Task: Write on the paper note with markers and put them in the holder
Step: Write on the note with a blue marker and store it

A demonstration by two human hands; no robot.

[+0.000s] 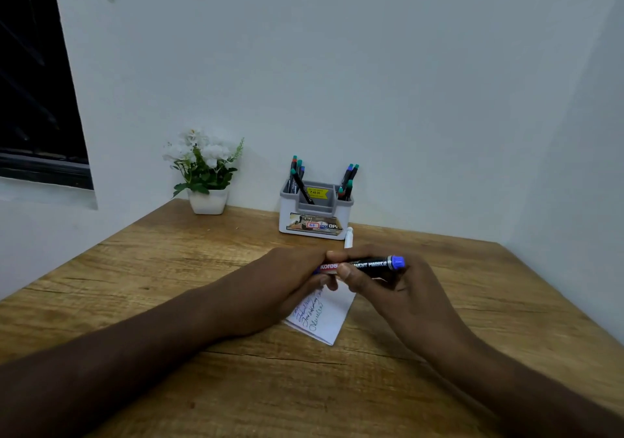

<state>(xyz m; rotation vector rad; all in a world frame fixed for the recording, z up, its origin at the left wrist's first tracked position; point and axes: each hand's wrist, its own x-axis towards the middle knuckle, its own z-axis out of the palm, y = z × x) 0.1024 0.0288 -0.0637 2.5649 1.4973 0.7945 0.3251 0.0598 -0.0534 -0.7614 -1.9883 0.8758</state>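
Wood-grain bench [472, 302] set into a corner of pale, plain walls [371, 66]; a dark window [33, 83] lies far to the left of the holder. Holder [315, 213]: white and grey plastic, several compartments, standing at the bench's back edge against the wall. Its left and right compartments carry upright black markers [297, 177] with green, red and blue caps; a yellow price sticker [316, 193] sits inside, and a printed label on the front shows "42" and the letters "OPE". Potted plant [204, 171], white flowers in a white pot, stands left of the holder. A small white object [348, 236], unidentified, lies just right of the holder's base. Marker [368, 264]: black barrel, blue end, held level in front of the holder and above the paper note [326, 317]; the barrel reads "Kores" on a red band and "…NENT MARKER". Left hand [287, 279]: fingers curled round the marker's left end. Right hand [388, 289]: thumb and fingers pinch the barrel. The paper note, white, lies on the bench below both hands, bearing lines of blue cursive too small to read.
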